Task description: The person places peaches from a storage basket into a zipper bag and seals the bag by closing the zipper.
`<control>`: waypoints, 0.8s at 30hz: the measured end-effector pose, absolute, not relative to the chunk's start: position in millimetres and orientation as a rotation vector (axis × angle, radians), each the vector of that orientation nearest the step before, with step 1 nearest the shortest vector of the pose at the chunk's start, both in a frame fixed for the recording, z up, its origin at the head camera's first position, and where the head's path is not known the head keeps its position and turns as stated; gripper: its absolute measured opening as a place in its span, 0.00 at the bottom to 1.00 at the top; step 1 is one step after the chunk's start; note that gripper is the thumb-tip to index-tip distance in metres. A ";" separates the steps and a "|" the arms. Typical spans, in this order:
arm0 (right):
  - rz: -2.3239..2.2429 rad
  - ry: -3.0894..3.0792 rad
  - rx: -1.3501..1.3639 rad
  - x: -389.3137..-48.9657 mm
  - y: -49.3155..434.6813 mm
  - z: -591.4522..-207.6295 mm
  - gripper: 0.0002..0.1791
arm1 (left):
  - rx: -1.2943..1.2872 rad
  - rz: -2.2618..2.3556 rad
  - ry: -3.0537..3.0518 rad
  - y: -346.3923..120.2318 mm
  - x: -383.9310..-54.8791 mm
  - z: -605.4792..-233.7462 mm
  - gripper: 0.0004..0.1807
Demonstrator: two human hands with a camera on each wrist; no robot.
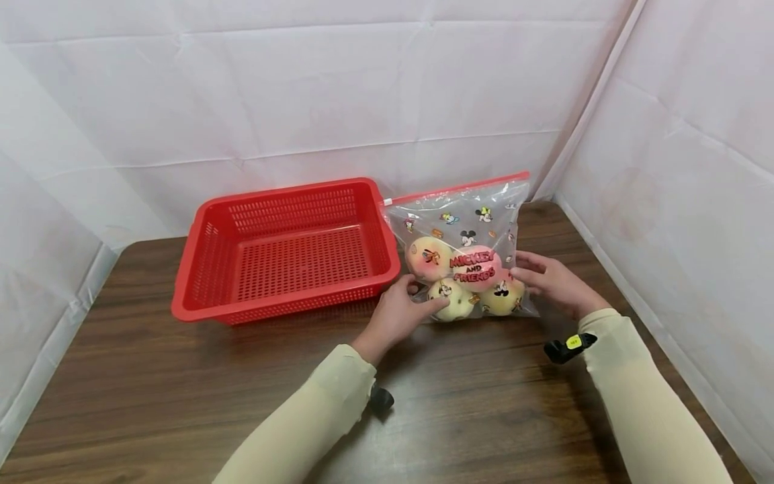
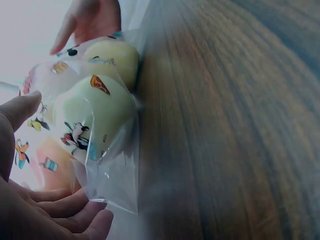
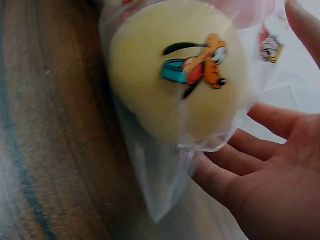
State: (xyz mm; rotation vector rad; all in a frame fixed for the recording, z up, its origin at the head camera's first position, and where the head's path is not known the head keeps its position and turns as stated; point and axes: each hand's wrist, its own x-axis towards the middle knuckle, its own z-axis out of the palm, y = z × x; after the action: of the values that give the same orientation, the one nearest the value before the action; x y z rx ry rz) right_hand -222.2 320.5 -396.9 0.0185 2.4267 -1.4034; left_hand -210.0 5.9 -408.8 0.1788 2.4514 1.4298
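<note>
A clear zip bag with cartoon prints lies on the table, its red slider strip along the far edge. Inside are several round, yellow-and-pink fruits that look like peaches. At the bag's lower left side is my left hand, thumb over the front and loosely bent fingers by the side and underneath. Along the opposite side, my right hand touches the plastic with extended fingers. The right wrist view shows a yellowish fruit through the film, close to the right fingers.
A red perforated plastic basket stands left of the bag, its right rim against the bag's edge. White cloth walls enclose the brown wooden table at the back and both sides.
</note>
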 end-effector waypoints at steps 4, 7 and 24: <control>-1.349 2.422 -0.018 -223.6 316.6 -402.3 0.46 | 0.124 1.484 2.396 8.3 -214.7 -414.1 0.44; -1.377 2.416 -0.044 -224.7 313.4 -405.5 0.46 | 0.096 1.542 2.324 11.3 -217.2 -418.0 0.44; -1.386 2.509 0.055 -219.5 310.9 -408.1 0.44 | 0.098 1.723 2.100 33.5 -215.3 -420.7 0.43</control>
State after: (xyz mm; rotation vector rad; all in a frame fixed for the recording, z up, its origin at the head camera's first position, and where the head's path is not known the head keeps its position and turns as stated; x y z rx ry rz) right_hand -219.5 310.9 -408.1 0.0547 2.5085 -1.3861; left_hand -215.3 33.5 -420.7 0.0979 2.0996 1.7228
